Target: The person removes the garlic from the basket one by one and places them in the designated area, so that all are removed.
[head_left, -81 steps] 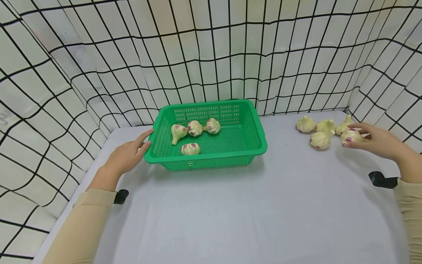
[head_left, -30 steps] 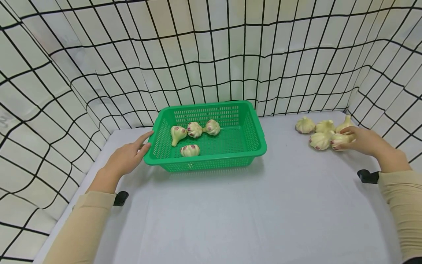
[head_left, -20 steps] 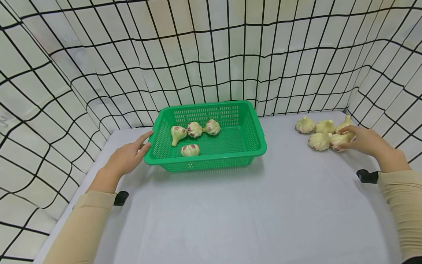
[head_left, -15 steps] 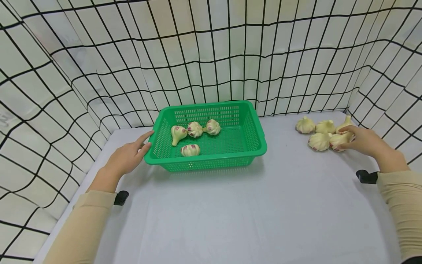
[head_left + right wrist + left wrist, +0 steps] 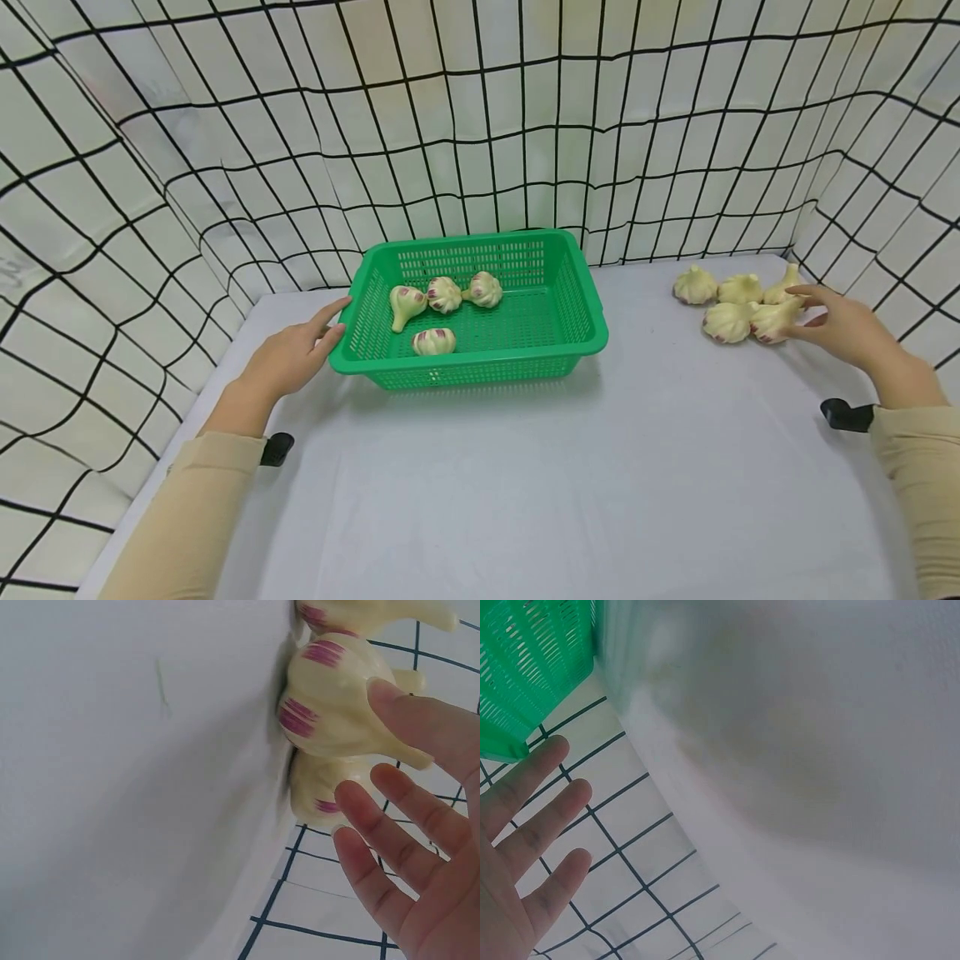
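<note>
At the left end of the green basket (image 5: 480, 354), my left hand (image 5: 288, 358) has its fingertips right at the rim, fingers extended; in the left wrist view three spread fingers (image 5: 551, 806) show beside the basket's corner. Several garlic bulbs with purple streaks lie inside, one of them a garlic bulb (image 5: 433, 342) near the front wall. Over at the right, my right hand (image 5: 843, 329) is beside the nearest garlic bulb (image 5: 772, 321) of a group. The right wrist view shows its thumb overlapping that bulb (image 5: 330, 712) and its other fingers loosely extended, not wrapped around it.
Several more garlic bulbs stand close together there, including a garlic bulb (image 5: 694, 285) at the group's left and another garlic bulb (image 5: 726, 322) in front. White walls with black netting (image 5: 480, 125) enclose the white table (image 5: 480, 483) at the back and sides.
My right hand brought its garlic bulb leftward and down beside the group, nudging the neighbouring bulb slightly. Since then the hand has loosened and drawn back a little to the right. My left hand stayed put.
</note>
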{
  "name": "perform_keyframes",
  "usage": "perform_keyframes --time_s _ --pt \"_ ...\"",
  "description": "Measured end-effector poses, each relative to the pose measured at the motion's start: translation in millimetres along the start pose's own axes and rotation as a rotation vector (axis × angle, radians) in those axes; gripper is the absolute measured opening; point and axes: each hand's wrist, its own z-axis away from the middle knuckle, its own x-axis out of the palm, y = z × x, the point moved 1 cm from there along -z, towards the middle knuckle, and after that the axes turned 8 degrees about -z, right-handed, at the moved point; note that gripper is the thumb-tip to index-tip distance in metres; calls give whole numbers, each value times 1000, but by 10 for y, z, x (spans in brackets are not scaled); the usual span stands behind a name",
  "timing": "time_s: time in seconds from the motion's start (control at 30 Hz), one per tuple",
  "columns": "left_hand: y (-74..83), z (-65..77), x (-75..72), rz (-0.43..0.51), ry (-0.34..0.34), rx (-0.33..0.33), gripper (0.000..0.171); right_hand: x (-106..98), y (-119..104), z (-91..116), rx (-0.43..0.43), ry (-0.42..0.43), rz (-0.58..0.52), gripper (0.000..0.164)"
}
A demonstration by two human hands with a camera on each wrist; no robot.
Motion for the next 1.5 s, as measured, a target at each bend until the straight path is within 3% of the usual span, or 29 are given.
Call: perform_keyframes --time_s 0.27,0.47,0.83,1.07,1.5 --pt "-10 -6 -5 -3 -7 -2 64 -120 -107 26 -7 114 0 62" --pt "0 -9 -7 -1 -13 -2 64 -160 -294 9 -40 133 -3 59" --pt "-23 7 20 1 -13 -5 65 -125 -891 -180 -125 37 -41 59" --pt "-1 -10 5 -1 -2 0 64 -57 -1274 -325 -242 9 -31 52" --pt "2 -3 5 4 -5 -2 64 72 -1727 -517 -357 -9 -46 43"
